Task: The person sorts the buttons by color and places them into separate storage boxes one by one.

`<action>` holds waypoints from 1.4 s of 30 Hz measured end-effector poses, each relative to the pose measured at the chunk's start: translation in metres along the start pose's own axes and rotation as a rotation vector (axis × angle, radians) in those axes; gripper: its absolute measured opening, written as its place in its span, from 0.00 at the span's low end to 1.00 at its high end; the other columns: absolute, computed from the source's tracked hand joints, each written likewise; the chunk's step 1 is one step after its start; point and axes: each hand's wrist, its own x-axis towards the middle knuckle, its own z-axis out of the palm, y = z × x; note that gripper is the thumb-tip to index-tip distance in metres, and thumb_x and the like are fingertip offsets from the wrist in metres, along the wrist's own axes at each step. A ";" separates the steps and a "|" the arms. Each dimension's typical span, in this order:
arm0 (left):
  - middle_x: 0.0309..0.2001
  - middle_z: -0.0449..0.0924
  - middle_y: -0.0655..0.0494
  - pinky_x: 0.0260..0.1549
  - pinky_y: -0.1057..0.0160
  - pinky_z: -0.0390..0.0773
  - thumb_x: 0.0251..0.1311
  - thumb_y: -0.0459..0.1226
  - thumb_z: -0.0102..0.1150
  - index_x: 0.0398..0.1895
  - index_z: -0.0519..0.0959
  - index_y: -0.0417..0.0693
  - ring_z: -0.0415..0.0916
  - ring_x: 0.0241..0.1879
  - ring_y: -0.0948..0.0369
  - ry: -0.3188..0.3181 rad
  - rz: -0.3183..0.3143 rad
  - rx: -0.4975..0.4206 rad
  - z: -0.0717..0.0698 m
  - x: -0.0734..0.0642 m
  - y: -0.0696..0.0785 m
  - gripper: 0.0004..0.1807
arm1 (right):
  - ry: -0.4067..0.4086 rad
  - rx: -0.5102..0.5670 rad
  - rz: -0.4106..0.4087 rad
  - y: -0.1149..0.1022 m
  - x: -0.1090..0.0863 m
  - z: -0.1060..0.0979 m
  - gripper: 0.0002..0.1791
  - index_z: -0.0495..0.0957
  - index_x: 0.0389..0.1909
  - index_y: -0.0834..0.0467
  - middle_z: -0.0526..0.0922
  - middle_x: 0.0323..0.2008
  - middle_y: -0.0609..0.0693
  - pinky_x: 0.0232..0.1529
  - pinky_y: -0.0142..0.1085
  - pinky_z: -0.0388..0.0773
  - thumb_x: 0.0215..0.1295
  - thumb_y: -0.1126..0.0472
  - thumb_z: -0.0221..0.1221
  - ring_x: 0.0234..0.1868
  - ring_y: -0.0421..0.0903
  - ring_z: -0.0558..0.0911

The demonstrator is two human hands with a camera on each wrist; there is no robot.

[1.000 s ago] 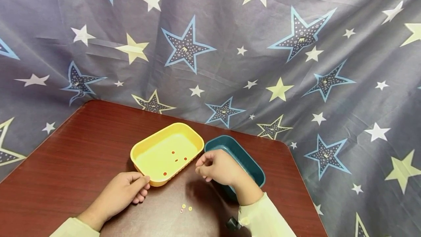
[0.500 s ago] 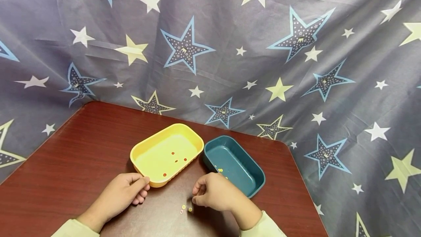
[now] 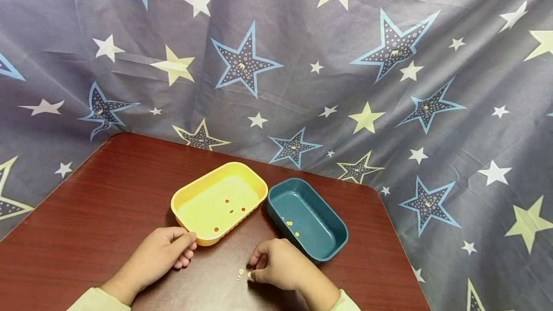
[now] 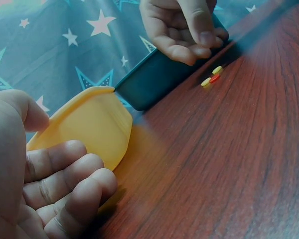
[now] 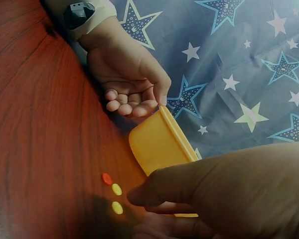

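Observation:
My left hand [image 3: 157, 256] pinches the near corner of a yellow rectangular tray [image 3: 186, 188] between thumb and index finger. Several small red discs [image 3: 216, 229] lie inside it. On the table is a small cluster of button-like discs: two yellow discs [image 5: 116, 189] and one red disc [image 5: 106, 178]. Just right of the cluster is my right hand [image 3: 281, 263], with thumb and index finger apart and nothing between them. Its thumb tip is right at the nearest yellow disc [image 3: 249, 275]. In the left wrist view all three discs [image 4: 206, 82] show on the wood below the right hand.
A dark teal tray [image 3: 317, 210] stands to the right of the yellow one, their corners close together. A few yellow discs [image 3: 289, 223] lie in it. The brown table [image 3: 121, 181] ends at a grey star-patterned cloth [image 3: 302, 85] behind.
My right hand has come down and toward me from over the teal tray to the loose discs, uncovering the tray and its yellow discs. The left hand has stayed put.

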 end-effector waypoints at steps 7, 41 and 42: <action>0.28 0.83 0.49 0.25 0.59 0.88 0.77 0.50 0.58 0.35 0.82 0.36 0.81 0.23 0.61 -0.003 0.001 -0.003 0.000 0.001 0.000 0.24 | 0.021 -0.033 -0.011 0.007 -0.002 0.011 0.07 0.85 0.30 0.46 0.79 0.20 0.29 0.31 0.21 0.75 0.56 0.58 0.75 0.24 0.24 0.77; 0.27 0.83 0.49 0.25 0.59 0.87 0.76 0.50 0.59 0.35 0.82 0.35 0.81 0.23 0.61 -0.004 -0.010 -0.012 0.000 0.001 0.000 0.24 | 0.122 -0.063 -0.052 0.012 -0.002 0.033 0.11 0.81 0.25 0.43 0.73 0.17 0.28 0.25 0.21 0.69 0.48 0.63 0.70 0.21 0.24 0.71; 0.27 0.83 0.49 0.25 0.59 0.87 0.76 0.50 0.59 0.35 0.82 0.35 0.81 0.23 0.61 -0.003 -0.009 -0.012 0.000 0.001 -0.001 0.24 | 0.125 -0.067 -0.050 0.011 -0.002 0.033 0.11 0.81 0.24 0.43 0.73 0.16 0.28 0.25 0.21 0.69 0.47 0.63 0.70 0.21 0.25 0.71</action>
